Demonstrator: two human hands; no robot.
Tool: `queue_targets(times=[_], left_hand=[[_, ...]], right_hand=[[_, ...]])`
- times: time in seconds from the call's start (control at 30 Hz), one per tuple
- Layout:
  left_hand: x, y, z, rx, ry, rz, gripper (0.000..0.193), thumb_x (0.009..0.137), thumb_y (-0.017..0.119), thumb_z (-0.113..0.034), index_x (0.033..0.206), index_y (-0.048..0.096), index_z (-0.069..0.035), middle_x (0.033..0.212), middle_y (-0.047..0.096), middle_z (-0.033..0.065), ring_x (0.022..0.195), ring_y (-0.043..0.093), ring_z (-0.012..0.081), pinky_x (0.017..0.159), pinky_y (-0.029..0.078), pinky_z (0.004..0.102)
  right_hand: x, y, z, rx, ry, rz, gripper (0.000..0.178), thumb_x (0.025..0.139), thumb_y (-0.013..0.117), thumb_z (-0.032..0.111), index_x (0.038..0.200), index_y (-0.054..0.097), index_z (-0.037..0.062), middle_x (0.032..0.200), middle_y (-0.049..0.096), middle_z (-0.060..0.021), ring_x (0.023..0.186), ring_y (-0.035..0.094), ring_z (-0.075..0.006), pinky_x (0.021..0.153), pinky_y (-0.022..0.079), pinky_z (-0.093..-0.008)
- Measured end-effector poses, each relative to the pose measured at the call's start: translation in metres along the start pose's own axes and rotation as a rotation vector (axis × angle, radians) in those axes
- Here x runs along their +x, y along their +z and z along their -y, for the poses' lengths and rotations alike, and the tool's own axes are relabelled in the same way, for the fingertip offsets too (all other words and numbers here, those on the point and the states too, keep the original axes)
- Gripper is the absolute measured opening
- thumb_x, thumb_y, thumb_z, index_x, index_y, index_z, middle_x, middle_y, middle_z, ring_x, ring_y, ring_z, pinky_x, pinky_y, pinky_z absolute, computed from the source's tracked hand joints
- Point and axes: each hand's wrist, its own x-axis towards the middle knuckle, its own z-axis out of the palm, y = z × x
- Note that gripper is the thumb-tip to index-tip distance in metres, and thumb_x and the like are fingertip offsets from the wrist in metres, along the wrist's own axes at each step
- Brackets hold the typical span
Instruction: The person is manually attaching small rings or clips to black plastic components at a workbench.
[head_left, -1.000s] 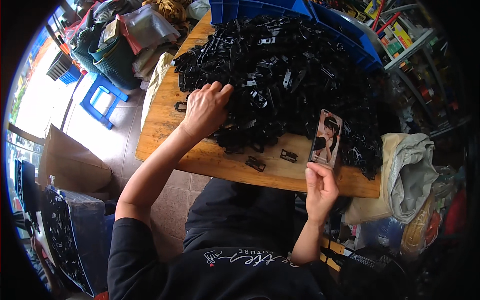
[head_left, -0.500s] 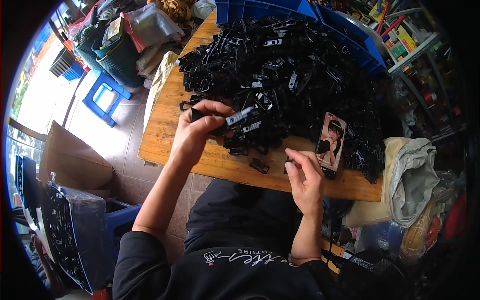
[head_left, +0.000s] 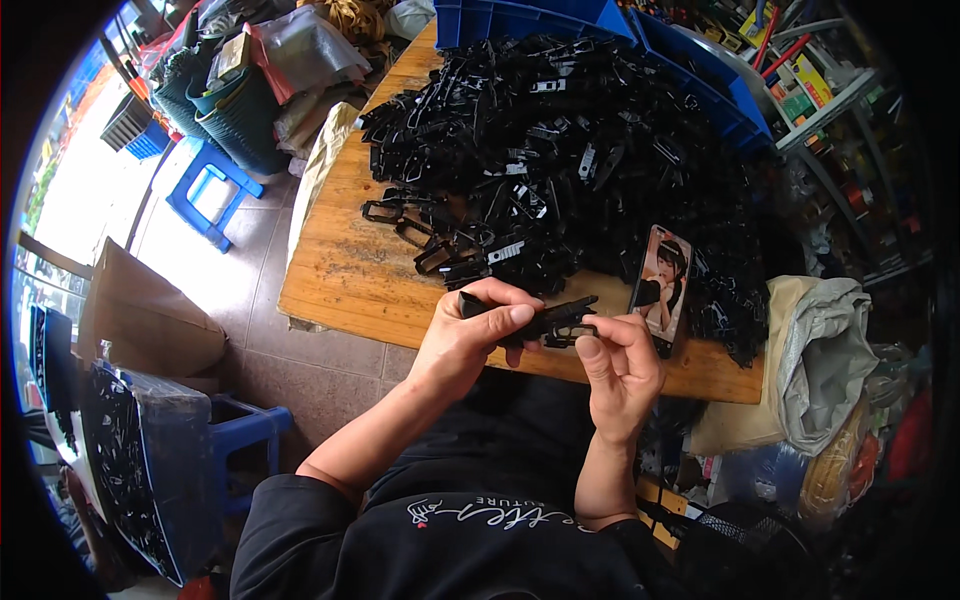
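Observation:
My left hand [head_left: 462, 338] is closed around a black plastic part [head_left: 562, 319] with a slotted frame, just above the front edge of the table. Its dark end sticks out behind the thumb. At the part's other end my right hand [head_left: 622, 372] has thumb and forefinger drawn together, touching or almost touching the frame. Whatever small thing may sit between those fingertips is too dark to make out. Beyond both hands lies a big heap of black plastic parts [head_left: 560, 150], with a few lighter grey pieces among them.
A phone [head_left: 660, 285] with a person's picture lies right of my hands on the wooden table [head_left: 330, 260]. Blue bins [head_left: 535, 22] stand behind the heap. A blue stool [head_left: 205, 190] is on the floor at left; a cardboard box [head_left: 150, 320] and bags [head_left: 825, 360] flank the table.
My left hand has come back from the heap, down and right, to meet my right hand. The part it holds showed a grey face before and looks black now.

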Motion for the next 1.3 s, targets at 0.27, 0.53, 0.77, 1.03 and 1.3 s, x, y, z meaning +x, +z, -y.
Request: queue_targets(times=[0.27,0.53,0.77,1.03,1.3], left_hand=[[-0.001,0.004,-0.004,0.133,-0.015,0.013,0.028,0.074,0.059,-0.002,0.101,0.058,0.004,0.079,0.063,0.0126,0.070,0.059,0.0162,0.061,0.048,0.0258],[-0.003,0.014,0.003,0.306,0.201,-0.054,0.025,0.074,0.064,-0.001,0.099,0.061,0.000,0.087,0.063,0.0060,0.072,0.057,0.0100,0.063,0.046,0.0222],[0.000,-0.007,0.003,0.082,0.147,-0.121,0.023,0.075,0.064,-0.002,0.098,0.061,-0.002,0.082,0.061,0.0027,0.069,0.054,0.0075,0.060,0.043,0.0214],[0.000,-0.013,-0.002,0.052,0.120,-0.131,0.034,0.074,0.059,0.000,0.107,0.055,0.003,0.081,0.060,0.0094,0.071,0.055,0.0133,0.064,0.044,0.0246],[-0.003,0.002,-0.007,0.131,0.014,-0.038,0.035,0.070,0.061,0.001,0.106,0.060,0.002,0.081,0.063,0.0086,0.065,0.055,0.0118,0.062,0.045,0.0224]], right_hand=[[0.010,-0.001,0.002,-0.219,-0.042,-0.103,0.017,0.078,0.069,0.008,0.090,0.063,-0.0022,0.073,0.053,-0.0014,0.063,0.049,-0.0069,0.059,0.040,-0.0180],[0.012,0.015,0.004,-0.307,-0.029,-0.087,0.025,0.077,0.070,0.009,0.098,0.062,-0.0014,0.064,0.049,0.0015,0.056,0.043,-0.0044,0.054,0.035,-0.0174],[0.063,-0.015,-0.038,-0.912,-0.246,-0.122,0.037,0.077,0.066,0.009,0.112,0.056,0.0029,0.075,0.056,-0.0035,0.067,0.051,-0.0151,0.063,0.043,-0.0262],[0.068,-0.014,-0.022,-0.344,0.069,-0.059,0.037,0.079,0.064,0.004,0.115,0.053,0.0006,0.096,0.060,-0.0088,0.086,0.056,-0.0128,0.078,0.044,-0.0256],[0.029,-0.003,-0.005,-0.215,-0.391,0.208,0.034,0.074,0.069,0.005,0.105,0.054,-0.0005,0.101,0.062,-0.0140,0.097,0.055,-0.0252,0.087,0.043,-0.0338]])
